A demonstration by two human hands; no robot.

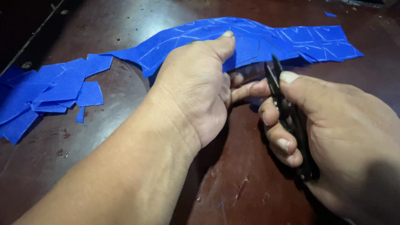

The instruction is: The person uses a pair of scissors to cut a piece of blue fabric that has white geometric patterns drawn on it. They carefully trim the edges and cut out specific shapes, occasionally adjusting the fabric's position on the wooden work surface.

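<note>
— Our left forearm fills the near foreground; what does our left hand (196,83) hold?

— We pinch the long blue fabric strip (250,39), thumb on top and fingers beneath its near edge. It is woven cloth with pale chalk lines marking out shapes.

— Which way does it run?

— Its long axis runs left to right across the far side of the dark, scuffed wooden table (250,191), humped up where we lift it.

— And our right hand (333,125)?

— We wrap it tight around black metal snips (287,112); the slim blades point up and away, tips just beside the strip's near edge.

— What else?

— We see flat blue offcuts (54,91) piled at left.
</note>
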